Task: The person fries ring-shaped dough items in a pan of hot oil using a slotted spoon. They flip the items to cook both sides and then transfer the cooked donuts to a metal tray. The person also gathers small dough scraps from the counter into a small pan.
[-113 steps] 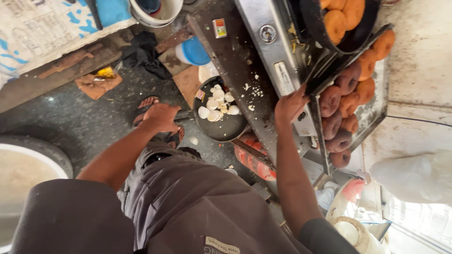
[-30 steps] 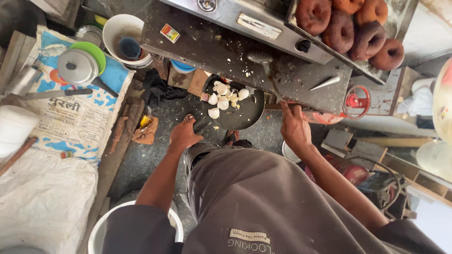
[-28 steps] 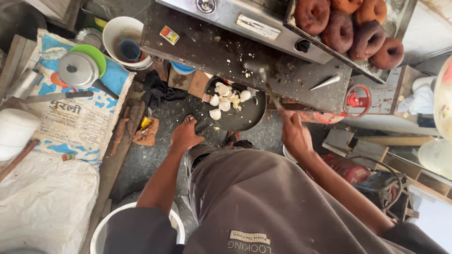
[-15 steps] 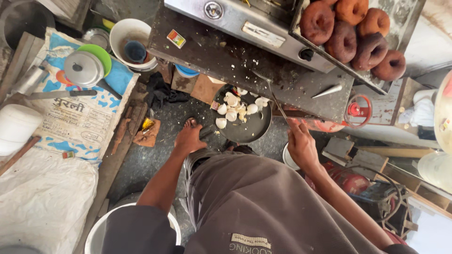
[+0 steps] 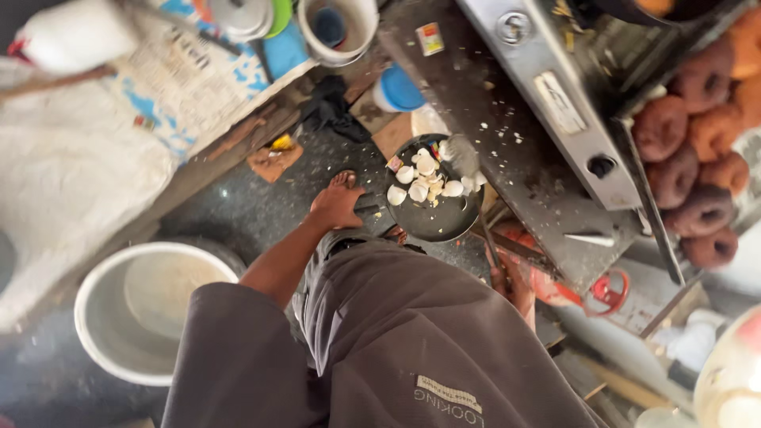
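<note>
Black pan (image 5: 436, 214) of white pieces (image 5: 420, 178), left hand (image 5: 337, 204) curled on its edge, right hand (image 5: 514, 281) gripping thin tool (image 5: 491, 246).

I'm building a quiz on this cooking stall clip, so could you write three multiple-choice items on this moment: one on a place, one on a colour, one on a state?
1. Where does the dark pan of white pieces sit?
A. on the stove top
B. low down, below the edge of the dark counter
C. inside the big pot

2. What colour are the ring-shaped fritters on the tray at right?
A. brown
B. green
C. white

3. How is the left hand?
A. gripping a white cup
B. resting inside the large metal pot
C. lowered beside the pan's rim, holding no clear object

Answers: 1 B, the pan lies by the person's foot under the counter edge. 2 A, the rings are reddish to dark brown. 3 C, the hand is at the pan's left side, apart from the pot.
</note>
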